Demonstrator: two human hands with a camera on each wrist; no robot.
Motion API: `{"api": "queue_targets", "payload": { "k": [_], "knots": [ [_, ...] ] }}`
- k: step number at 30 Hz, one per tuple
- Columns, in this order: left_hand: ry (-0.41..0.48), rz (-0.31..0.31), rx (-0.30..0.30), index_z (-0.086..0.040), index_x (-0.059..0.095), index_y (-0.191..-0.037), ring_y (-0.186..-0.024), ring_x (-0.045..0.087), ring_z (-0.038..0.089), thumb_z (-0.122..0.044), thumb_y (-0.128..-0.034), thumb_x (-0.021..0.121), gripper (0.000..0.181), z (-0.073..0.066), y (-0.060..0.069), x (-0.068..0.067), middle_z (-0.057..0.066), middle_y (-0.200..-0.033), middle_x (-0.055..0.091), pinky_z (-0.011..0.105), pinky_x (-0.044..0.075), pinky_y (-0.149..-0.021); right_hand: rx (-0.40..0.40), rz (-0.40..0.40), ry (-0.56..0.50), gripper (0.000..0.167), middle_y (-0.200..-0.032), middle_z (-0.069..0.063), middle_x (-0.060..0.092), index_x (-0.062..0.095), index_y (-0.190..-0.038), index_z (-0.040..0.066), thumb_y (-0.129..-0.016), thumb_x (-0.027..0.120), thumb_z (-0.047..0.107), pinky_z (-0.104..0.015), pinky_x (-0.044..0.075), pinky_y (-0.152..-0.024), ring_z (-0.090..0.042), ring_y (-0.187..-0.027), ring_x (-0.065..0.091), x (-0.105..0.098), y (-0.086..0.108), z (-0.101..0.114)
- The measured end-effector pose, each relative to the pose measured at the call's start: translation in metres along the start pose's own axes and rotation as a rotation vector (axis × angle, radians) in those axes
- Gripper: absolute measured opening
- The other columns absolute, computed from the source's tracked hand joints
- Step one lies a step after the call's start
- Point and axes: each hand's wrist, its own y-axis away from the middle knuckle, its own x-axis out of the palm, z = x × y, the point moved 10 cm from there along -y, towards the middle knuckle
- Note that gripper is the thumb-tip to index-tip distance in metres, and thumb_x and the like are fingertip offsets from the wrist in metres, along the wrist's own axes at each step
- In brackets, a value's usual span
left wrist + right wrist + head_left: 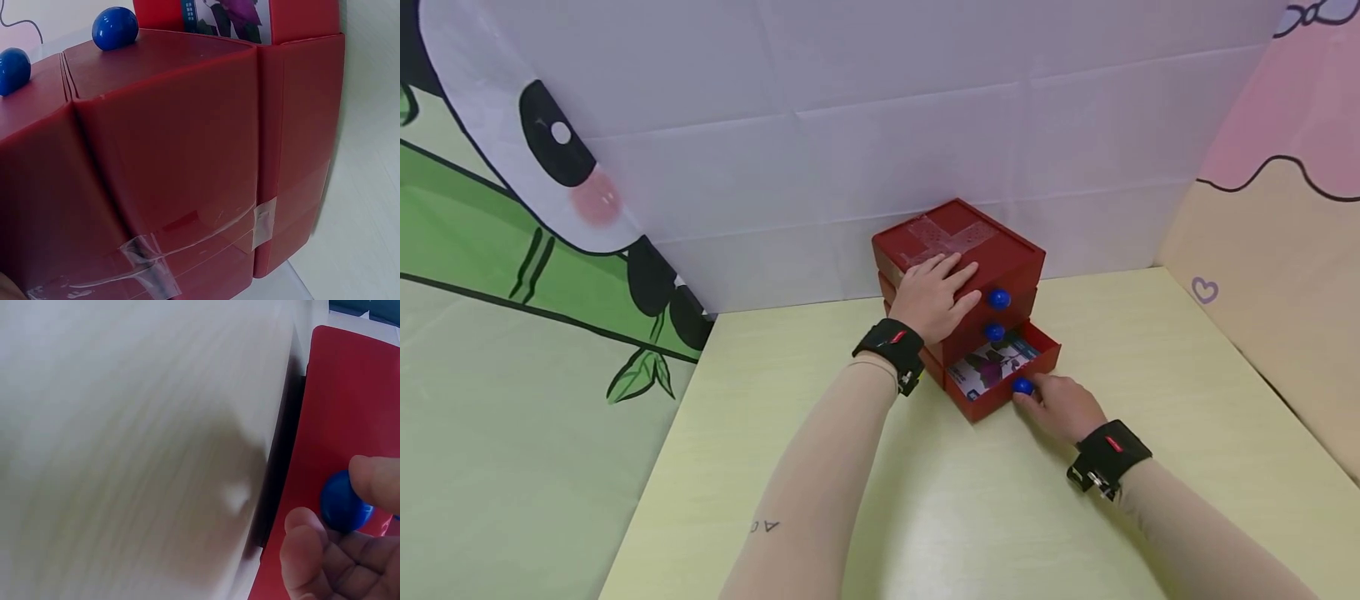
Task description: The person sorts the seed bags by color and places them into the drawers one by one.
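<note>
A red box of stacked drawers [958, 242] stands near the back of the table, its bottom drawer [1045, 360] pulled out. Inside that drawer lies a printed card [996, 365] with a purple and dark picture. My left hand [931, 298] rests on the top of the box, fingers spread. At the front of the pulled-out drawer, my right hand [1063, 407] pinches the blue knob [344, 503] between thumb and fingers. Two more blue knobs, an upper one [998, 299] and a middle one [994, 332], sit on the closed drawers above.
Clear tape [150, 269] runs across the side of the box. The pale wooden table [820, 400] extends around it. Behind stands a white cloth backdrop [820, 183] with a cartoon print, and a pink and cream panel [1270, 242] is at the right.
</note>
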Motion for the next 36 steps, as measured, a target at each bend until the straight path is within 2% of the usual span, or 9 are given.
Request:
{"api": "queue_targets", "payload": {
  "k": [10,18,26,36],
  "knots": [
    [0.031,-0.015,0.017,-0.028,0.033,-0.151,-0.144,0.022,0.022,-0.053,-0.1003,0.033,0.056,0.000,-0.001,0.000,0.000,-0.157,0.028,0.041,0.020,-0.115,-0.022,-0.032,0.011,0.029,-0.063,-0.002,0.048,0.062,-0.098,0.003,-0.092,0.065,0.031,-0.031,0.037,-0.052,-0.020,-0.059,0.047,0.004,-0.015,0.003],
    [0.039,-0.003,0.041,-0.024,0.034,-0.150,-0.144,0.022,0.024,-0.051,-0.1014,0.033,0.056,-0.003,-0.001,0.000,0.004,-0.156,0.028,0.044,0.021,-0.114,-0.027,-0.042,0.011,0.029,-0.062,-0.002,0.048,0.063,-0.099,0.001,-0.093,0.065,0.030,-0.031,0.038,-0.052,-0.020,-0.057,0.048,0.010,-0.027,0.006],
    [0.065,-0.006,0.051,-0.023,0.036,-0.150,-0.144,0.022,0.025,-0.049,-0.1021,0.033,0.055,-0.005,-0.002,-0.002,0.005,-0.156,0.029,0.044,0.021,-0.114,-0.001,-0.029,0.010,0.026,-0.062,-0.003,0.047,0.059,-0.096,0.003,-0.093,0.064,0.029,-0.032,0.038,-0.053,-0.021,-0.058,0.047,0.015,-0.039,0.005],
    [0.099,-0.009,0.048,-0.022,0.038,-0.149,-0.143,0.023,0.025,-0.047,-0.1023,0.034,0.053,-0.004,0.000,-0.003,0.006,-0.156,0.030,0.046,0.022,-0.113,-0.028,-0.064,0.041,0.026,-0.060,-0.002,0.049,0.060,-0.095,0.004,-0.094,0.062,0.029,-0.033,0.039,-0.052,-0.020,-0.057,0.050,0.015,-0.050,0.015]
  ]
}}
